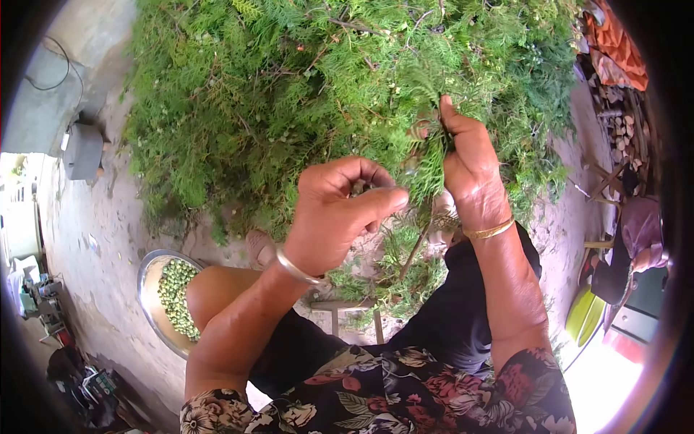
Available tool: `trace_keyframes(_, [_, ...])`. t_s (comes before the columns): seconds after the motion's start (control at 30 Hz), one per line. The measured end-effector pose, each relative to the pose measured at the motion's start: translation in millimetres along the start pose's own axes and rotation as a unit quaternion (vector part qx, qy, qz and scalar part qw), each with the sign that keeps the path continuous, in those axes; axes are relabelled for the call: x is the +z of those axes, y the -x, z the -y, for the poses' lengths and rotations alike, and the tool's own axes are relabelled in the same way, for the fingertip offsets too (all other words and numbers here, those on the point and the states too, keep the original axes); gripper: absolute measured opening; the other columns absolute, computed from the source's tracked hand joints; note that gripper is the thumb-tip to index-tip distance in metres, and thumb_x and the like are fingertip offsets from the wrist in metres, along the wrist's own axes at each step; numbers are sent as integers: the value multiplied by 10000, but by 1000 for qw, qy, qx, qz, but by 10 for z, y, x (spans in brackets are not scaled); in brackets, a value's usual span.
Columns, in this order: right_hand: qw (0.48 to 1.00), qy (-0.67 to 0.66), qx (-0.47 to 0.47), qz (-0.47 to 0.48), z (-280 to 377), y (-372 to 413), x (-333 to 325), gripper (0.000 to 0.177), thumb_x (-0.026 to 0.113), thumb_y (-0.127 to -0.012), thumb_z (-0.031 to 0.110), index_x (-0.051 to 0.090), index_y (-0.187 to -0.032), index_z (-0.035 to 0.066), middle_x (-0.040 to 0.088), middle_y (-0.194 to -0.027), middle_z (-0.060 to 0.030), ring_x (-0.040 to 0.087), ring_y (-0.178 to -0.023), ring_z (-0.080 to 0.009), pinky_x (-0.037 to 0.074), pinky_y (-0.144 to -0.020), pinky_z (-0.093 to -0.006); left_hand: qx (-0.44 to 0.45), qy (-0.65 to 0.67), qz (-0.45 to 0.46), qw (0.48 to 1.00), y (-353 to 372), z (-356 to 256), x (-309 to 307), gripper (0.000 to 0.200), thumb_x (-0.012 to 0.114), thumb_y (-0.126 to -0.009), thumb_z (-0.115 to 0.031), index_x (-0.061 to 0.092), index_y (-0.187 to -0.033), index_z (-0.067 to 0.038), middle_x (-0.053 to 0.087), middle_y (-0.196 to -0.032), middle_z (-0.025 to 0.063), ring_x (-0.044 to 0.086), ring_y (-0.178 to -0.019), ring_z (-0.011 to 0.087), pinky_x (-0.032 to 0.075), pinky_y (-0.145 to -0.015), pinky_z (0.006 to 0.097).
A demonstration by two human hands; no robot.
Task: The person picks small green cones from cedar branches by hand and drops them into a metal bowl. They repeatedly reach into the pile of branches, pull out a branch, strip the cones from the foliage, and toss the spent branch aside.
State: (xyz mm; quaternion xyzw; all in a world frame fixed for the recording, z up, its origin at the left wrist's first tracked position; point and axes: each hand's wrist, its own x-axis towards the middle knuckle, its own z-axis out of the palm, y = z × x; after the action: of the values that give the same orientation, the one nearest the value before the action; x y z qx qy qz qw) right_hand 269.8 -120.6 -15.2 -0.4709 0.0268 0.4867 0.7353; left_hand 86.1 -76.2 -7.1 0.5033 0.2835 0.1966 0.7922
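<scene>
My right hand [470, 155] is closed around a leafy conifer sprig [432, 163], thumb pointing up along its stem. Flat green fronds of the sprig hang to the left of that hand. Beside it, my left hand [340, 199] has its fingers curled in and its thumb stretched toward the sprig. Small pale-green lumps, seemingly cones [358, 188], show partly inside the curled fingers, mostly hidden. In front of both hands lies a large heap of green conifer branches [267, 108] with small cones among the foliage.
A metal bowl [147, 293] holding many small green cones [176, 293] stands by my left knee. A small wooden stool [340, 307] is between my legs. Firewood [623, 134] and orange cloth [614, 47] lie at right, where another person's hand [642, 260] shows. Loose sprigs lie below the heap.
</scene>
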Motion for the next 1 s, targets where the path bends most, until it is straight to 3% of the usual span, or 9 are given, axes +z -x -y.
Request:
trace_keyframes(0.1, [999, 7, 28, 25, -90, 21, 10, 138, 498, -962, 156, 532, -953, 23, 556, -859, -73, 547, -762, -205, 500, -706, -361, 134, -174, -67, 973, -79, 84, 55, 120, 703, -748, 22, 624, -833, 52, 614, -693, 49, 541, -607, 43, 442, -514, 202])
trace_keyframes(0.2, [999, 13, 29, 25, -155, 55, 55, 137, 496, -962, 159, 535, -960, 28, 544, -850, -64, 541, -756, -205, 500, -697, -362, 188, -285, -109, 934, -111, 224, 53, 164, 712, -732, 23, 632, -873, 46, 616, -703, 33, 554, -635, 48, 466, -552, 208])
trace_keyframes(0.43, [999, 13, 41, 34, -148, 99, 77, 164, 489, -967, 167, 537, -965, 10, 563, -835, -82, 561, -720, -203, 524, -685, -339, 162, -383, -70, 907, -140, 118, 51, 245, 671, -727, 28, 641, -968, -1, 609, -693, 85, 539, -585, 82, 461, -549, 260])
trace_keyframes(0.5, [999, 15, 40, 33, -151, 119, 101, 161, 493, -966, 164, 539, -967, 9, 562, -835, -82, 562, -722, -205, 524, -688, -342, 219, -348, -73, 909, -183, 193, 35, 184, 667, -740, -51, 589, -892, 18, 536, -583, 146, 520, -464, 279, 416, -477, 359])
trace_keyframes(0.63, [999, 23, 43, 16, -160, 117, 82, 145, 492, -964, 148, 546, -955, 14, 559, -853, -77, 558, -745, -203, 511, -696, -343, 213, -355, -65, 908, -171, 204, 48, 183, 664, -751, -58, 591, -899, 20, 531, -569, 156, 504, -444, 294, 413, -468, 364])
trace_keyframes(0.73, [999, 23, 47, 15, -167, 83, 59, 136, 485, -965, 139, 547, -955, 19, 562, -873, -74, 550, -763, -201, 499, -703, -344, 203, -333, -82, 917, -155, 173, 70, 173, 659, -760, -51, 593, -905, 15, 524, -558, 153, 480, -424, 286, 408, -460, 357])
trace_keyframes(0.8, [998, 11, 53, 16, -174, 77, 59, 135, 484, -965, 139, 546, -958, 19, 562, -873, -74, 549, -763, -202, 498, -701, -343, 158, -386, -89, 904, -140, 185, 32, 324, 610, -750, 38, 628, -1068, -22, 584, -670, 79, 455, -539, 105, 424, -533, 275])
trace_keyframes(0.93, [998, 9, 64, 16, -195, 72, 66, 135, 483, -964, 135, 542, -965, 13, 566, -881, -72, 548, -762, -198, 498, -677, -346, 206, -398, -76, 891, -139, 124, 70, 333, 626, -741, 36, 628, -1068, -27, 567, -670, 74, 454, -560, 83, 424, -540, 267])
trace_keyframes(1.0, [998, 11, 62, 17, -194, 76, 64, 136, 484, -964, 134, 542, -966, 11, 570, -885, -71, 549, -758, -197, 497, -667, -346, 153, -336, -50, 928, -122, 48, 81, 296, 644, -761, 21, 630, -1055, -11, 566, -671, 36, 463, -582, 58, 418, -532, 256])
